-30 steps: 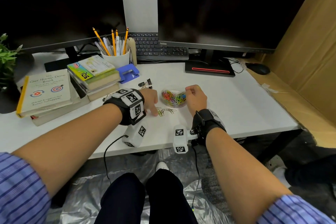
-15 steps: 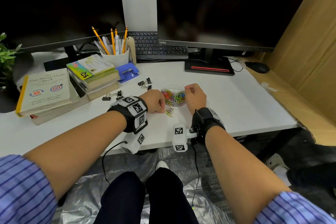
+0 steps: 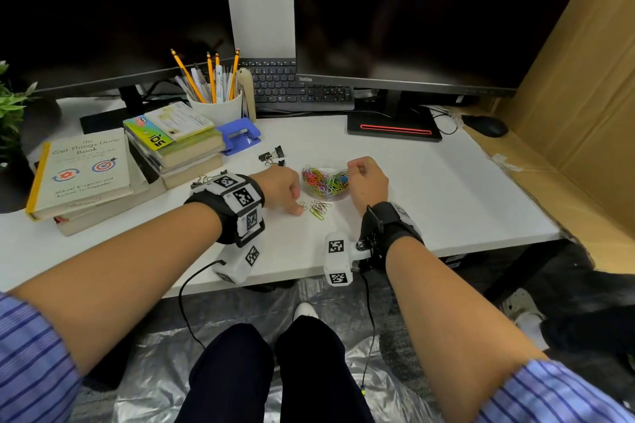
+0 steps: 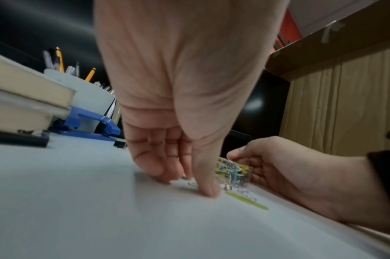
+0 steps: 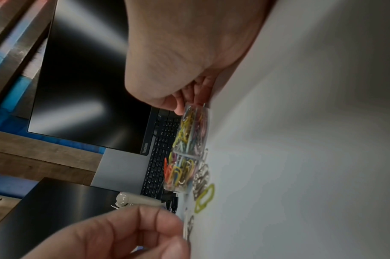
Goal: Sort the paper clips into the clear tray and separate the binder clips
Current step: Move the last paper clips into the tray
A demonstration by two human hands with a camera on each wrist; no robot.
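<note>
A clear tray (image 3: 324, 182) full of coloured paper clips stands mid-desk. My right hand (image 3: 352, 170) grips its right side, fingers curled against the wall of the tray (image 5: 187, 149). Just in front lies a small heap of loose paper clips (image 3: 319, 208), among them a yellow-green clip (image 4: 247, 201). My left hand (image 3: 297, 209) is down on the desk left of that heap. Its thumb and curled fingers pinch a silver paper clip (image 4: 191, 183) against the desk. Black binder clips (image 3: 271, 156) lie behind the tray, and more binder clips (image 3: 202, 178) sit by the books.
Stacked books (image 3: 175, 148) and a blue hole punch (image 3: 238, 134) stand at the left. Behind are a pencil cup (image 3: 214, 106), a keyboard (image 3: 302, 89) and two monitors. A mouse (image 3: 484, 125) lies far right. The desk's front edge (image 3: 292, 276) runs under my wrists.
My left hand went up to the tray's left side, then came back down to the loose clips. The heap now lies nearer the tray. My right hand stayed on the tray.
</note>
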